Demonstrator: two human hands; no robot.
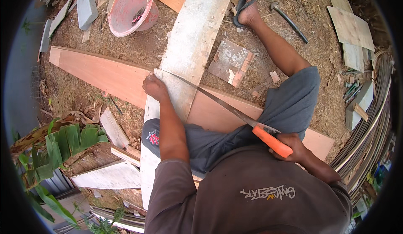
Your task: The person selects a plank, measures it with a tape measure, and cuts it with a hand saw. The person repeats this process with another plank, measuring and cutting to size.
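My right hand [290, 146] is wrapped round the orange handle of a handsaw [226, 106]. The blade slants up and to the left across a long whitish board [193, 36], its tip end near the board's left edge. At that edge, beside the blade's far end, my left hand [156, 87] grips the board with curled fingers. Beneath, a long reddish-brown wooden beam [100, 72] runs crosswise and supports the board. My bent left leg in grey shorts [201, 143] lies over the board's near part. The contact between the blade's teeth and the wood is too small to make out.
A pink bucket [131, 13] stands at the far left beside a grey block [87, 8]. A hammer [290, 23] lies beyond my outstretched right leg. Plywood pieces [351, 28] and bundled thin strips [369, 129] lie right; banana leaves [69, 145] and offcuts are left.
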